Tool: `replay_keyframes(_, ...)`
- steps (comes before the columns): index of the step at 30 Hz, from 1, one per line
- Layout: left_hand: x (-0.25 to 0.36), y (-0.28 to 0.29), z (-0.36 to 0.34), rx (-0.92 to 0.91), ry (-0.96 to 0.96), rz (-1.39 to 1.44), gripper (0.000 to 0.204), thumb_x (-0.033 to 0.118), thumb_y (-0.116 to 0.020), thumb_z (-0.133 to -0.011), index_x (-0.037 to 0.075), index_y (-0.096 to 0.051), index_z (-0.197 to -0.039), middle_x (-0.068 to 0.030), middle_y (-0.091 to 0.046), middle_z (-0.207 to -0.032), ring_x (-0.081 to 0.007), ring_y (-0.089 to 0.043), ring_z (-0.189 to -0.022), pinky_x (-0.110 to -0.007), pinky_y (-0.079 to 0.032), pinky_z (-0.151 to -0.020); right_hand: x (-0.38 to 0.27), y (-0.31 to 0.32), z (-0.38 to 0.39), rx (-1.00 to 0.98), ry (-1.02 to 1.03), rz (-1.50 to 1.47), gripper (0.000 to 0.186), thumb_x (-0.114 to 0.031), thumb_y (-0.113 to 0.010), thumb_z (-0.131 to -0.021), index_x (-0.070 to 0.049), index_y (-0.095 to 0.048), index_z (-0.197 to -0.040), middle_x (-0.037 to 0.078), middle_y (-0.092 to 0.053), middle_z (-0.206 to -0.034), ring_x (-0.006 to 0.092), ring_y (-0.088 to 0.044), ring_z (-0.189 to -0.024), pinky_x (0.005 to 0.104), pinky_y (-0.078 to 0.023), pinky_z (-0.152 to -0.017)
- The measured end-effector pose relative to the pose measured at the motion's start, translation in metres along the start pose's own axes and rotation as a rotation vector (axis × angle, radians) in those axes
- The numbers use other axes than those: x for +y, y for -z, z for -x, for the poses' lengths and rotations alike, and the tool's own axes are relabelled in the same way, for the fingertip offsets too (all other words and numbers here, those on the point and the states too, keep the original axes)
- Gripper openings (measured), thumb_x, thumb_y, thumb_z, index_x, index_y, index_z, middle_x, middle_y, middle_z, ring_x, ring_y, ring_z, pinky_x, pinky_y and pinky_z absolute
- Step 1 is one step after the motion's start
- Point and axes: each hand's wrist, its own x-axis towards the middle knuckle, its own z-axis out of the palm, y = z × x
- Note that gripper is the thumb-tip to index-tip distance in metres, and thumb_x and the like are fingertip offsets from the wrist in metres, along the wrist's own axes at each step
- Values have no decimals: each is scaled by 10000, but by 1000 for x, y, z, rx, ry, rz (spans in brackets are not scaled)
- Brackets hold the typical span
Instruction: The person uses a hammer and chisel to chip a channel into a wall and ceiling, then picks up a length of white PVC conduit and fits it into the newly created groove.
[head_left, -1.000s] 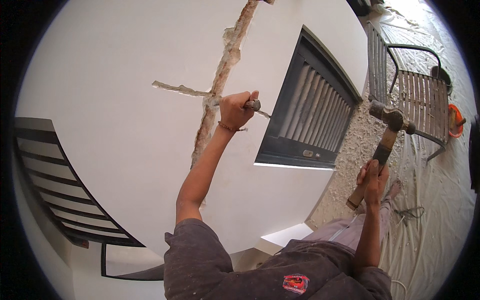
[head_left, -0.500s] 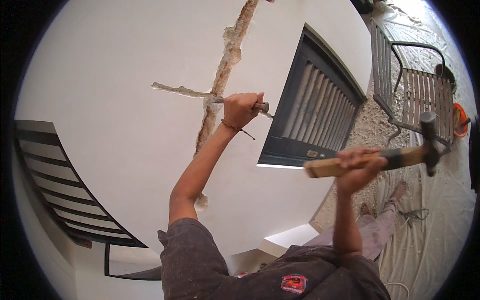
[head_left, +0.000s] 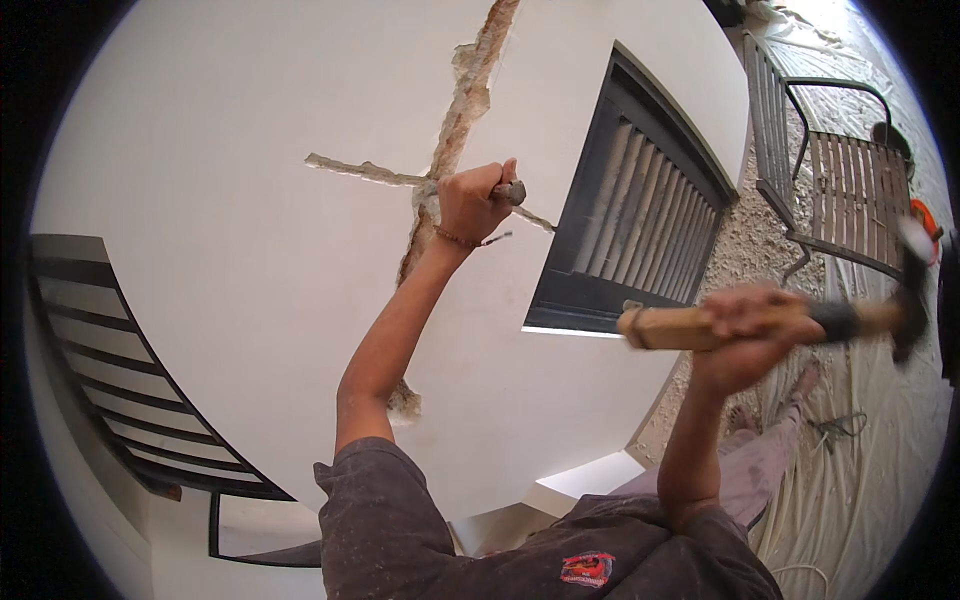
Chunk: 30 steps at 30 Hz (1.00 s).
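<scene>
My left hand point(head_left: 472, 205) is closed around a chisel point(head_left: 514, 192), its struck end sticking out past my thumb. The rest of the chisel is hidden by my fist, which is at the crossing of a long rough groove point(head_left: 465, 110) and a thinner crack-like cut point(head_left: 365, 172) in the white wall point(head_left: 250, 260). To the right, my right hand point(head_left: 752, 335) grips a hammer by its wooden handle point(head_left: 665, 327), which has a dark band near the head. Its metal head point(head_left: 912, 290) is blurred by motion, well away from the chisel.
A dark-framed louvred window point(head_left: 640, 200) lies just right of the chisel. A slatted metal bench point(head_left: 860, 190) stands on the right, with an orange container point(head_left: 925, 215) partly behind it. Rubble point(head_left: 740, 230) and plastic sheeting point(head_left: 880, 400) cover the floor. Another barred window point(head_left: 150, 370) is at left.
My right hand has moved right with the hammer, its head farther from the chisel. My left hand has shifted slightly up and left, and its fist now hides the chisel's wall-side part.
</scene>
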Motion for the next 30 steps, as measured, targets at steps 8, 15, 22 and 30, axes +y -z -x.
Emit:
replay_keyframes(8, -5, 2, -1, 26, -20, 35, 360, 162, -637, -838, 57, -449, -550, -144, -465, -488, -315, -475, -417, -379, -351, -400, 104, 30, 47, -319, -678, 881, 217, -207, -570, -905, -8, -519, -976, 8, -541, -660, 78, -483, -561, 260, -399, -498)
replay_keyframes(15, -4, 2, -6, 6, 63, 57, 344, 161, -625, -848, 60, -465, -561, -128, -488, -487, -304, -492, -415, -373, -352, -396, -14, 25, -31, -108, 79, 831, 490, -509, -382, -947, -31, -489, -972, 71, -563, -753, 157, -582, -612, 293, -511, -564)
replay_keyframes(22, -5, 1, -29, 68, 77, 121, 352, 161, -616, -855, 59, -471, -551, -141, -473, -480, -305, -478, -402, -380, -351, -391, 54, -5, -12, -59, -16, 298, 430, -434, -449, -932, -46, -520, -1102, 48, -575, -797, 144, -574, -666, 295, -507, -662)
replay_keyframes(30, -23, 19, 1, 119, 162, 157, 377, 124, -622, -847, 40, -424, -538, -156, -446, -476, -309, -458, -395, -372, -355, -391, 55, -5, 18, -379, -379, 739, 233, -279, -519, -946, -63, -456, -1006, 3, -473, -603, 94, -494, -507, 251, -433, -459)
